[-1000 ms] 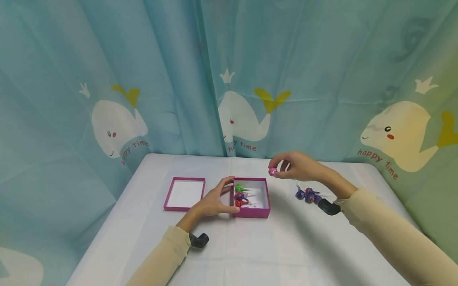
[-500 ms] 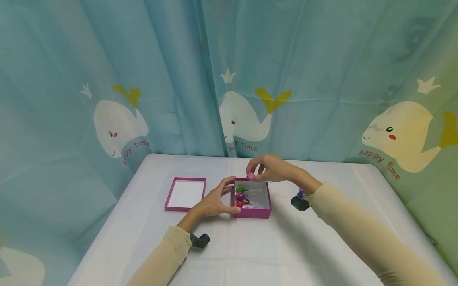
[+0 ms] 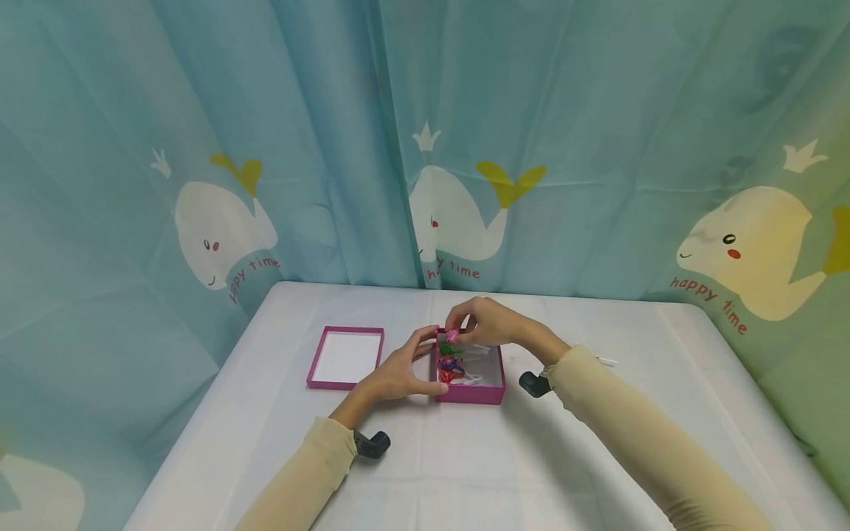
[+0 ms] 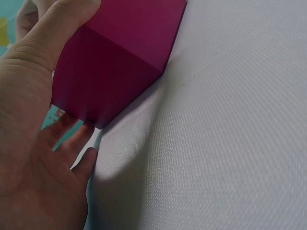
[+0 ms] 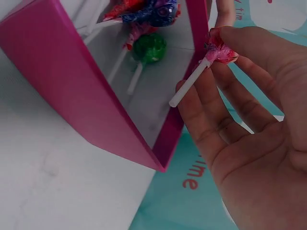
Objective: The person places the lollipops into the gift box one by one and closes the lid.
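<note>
Left hand [image 3: 396, 375]: gripping dark-pink square card box [image 3: 470, 396].
Right hand [image 3: 491, 321]: pinching shiny pink round white-stick lollipop [image 5: 221, 53] at box.

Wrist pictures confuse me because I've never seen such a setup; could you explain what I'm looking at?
No machine here: just a person's two bare hands. The wide picture comes from a camera worn on the head; each close one, from a camera on that wrist. On the white table stands an open pink box with lollipops inside; what looks like its lid lies to its left. The left hand grips the box, while the right hand pinches a pink lollipop beside the green one.
</note>
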Available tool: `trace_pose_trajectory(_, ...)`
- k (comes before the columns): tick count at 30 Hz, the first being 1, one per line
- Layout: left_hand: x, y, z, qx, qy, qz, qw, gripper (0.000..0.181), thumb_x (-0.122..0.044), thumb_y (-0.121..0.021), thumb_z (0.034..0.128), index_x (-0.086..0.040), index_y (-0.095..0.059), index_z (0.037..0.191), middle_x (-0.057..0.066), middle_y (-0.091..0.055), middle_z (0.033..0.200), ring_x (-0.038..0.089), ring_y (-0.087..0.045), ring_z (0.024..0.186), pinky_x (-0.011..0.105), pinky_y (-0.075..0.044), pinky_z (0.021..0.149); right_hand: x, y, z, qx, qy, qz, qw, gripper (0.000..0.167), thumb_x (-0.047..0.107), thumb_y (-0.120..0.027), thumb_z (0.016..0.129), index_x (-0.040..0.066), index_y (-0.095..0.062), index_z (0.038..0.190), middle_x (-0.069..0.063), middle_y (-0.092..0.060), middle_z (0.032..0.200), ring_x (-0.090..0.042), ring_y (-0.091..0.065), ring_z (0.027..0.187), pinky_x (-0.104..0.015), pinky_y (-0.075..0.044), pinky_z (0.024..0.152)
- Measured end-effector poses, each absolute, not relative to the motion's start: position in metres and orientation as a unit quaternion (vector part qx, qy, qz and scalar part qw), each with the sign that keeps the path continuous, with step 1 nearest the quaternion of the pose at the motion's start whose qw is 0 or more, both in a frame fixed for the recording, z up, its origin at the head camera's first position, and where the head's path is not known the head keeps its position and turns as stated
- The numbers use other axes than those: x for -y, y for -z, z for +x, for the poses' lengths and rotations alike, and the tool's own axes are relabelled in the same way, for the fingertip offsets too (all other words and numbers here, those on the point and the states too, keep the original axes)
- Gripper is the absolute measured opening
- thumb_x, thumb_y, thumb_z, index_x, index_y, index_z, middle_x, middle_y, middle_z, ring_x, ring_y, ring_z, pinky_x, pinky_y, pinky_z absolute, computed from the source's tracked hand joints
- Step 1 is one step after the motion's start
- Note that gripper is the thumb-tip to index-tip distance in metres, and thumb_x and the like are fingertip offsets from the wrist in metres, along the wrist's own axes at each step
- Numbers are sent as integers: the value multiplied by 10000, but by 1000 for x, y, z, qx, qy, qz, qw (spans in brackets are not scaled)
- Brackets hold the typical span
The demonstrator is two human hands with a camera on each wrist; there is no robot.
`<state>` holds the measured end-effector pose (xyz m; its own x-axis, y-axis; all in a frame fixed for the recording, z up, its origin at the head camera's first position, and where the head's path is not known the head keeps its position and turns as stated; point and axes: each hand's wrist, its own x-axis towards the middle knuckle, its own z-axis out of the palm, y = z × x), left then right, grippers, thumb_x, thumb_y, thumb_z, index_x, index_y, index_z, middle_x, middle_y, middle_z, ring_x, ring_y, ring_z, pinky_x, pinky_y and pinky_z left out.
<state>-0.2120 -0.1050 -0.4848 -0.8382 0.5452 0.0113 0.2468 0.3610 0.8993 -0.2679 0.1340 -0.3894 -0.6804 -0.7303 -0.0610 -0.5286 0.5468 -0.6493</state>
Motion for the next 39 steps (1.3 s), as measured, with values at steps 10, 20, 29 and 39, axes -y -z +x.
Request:
trace_pose_trajectory(10, 105, 485, -212, -813, -509, 243, 146, 1058, -372, -889, 801, -283, -221, 1618, -1, -266, 1672, 219, -356, 1503, 525, -300, 1209, -128, 398, -267, -869, 284, -368, 168, 133, 75, -780, 892, 113, -757, 1017, 45, -705, 912, -125, -614, 762, -262, -540, 730)
trace_pose_trajectory(20, 105, 486, -213, -815, -504, 246, 145, 1089, -379, -893, 795, -231, -206, 1627, 13, -254, 1678, 227, -357, 1502, 511, -306, 1209, -129, 407, -260, -875, 281, -371, 133, 144, 51, -797, 865, 111, -743, 984, 40, -699, 864, -105, -560, 710, -234, -504, 666)
trace_pose_trajectory(29, 106, 486, -212, -816, -502, 245, 148, 1090, -390, -891, 798, -239, -203, 1629, 16, -257, 1679, 221, -350, 1505, 504, -282, 1220, -123, 416, -255, -882, 287, -358, 107, 112, 84, -803, 892, 110, -761, 992, 42, -734, 923, -85, -634, 827, -250, -567, 776)
trace_pose_trajectory(39, 105, 486, -213, -814, -505, 247, 147, 1085, -377, -891, 799, -233, -205, 1628, 25, -263, 1676, 226, -346, 1508, 511, -294, 1214, -120, 418, -253, -883, 275, -368, 94, 119, 104, -799, 903, 106, -768, 1018, 26, -754, 955, -128, -686, 904, -339, -583, 879)
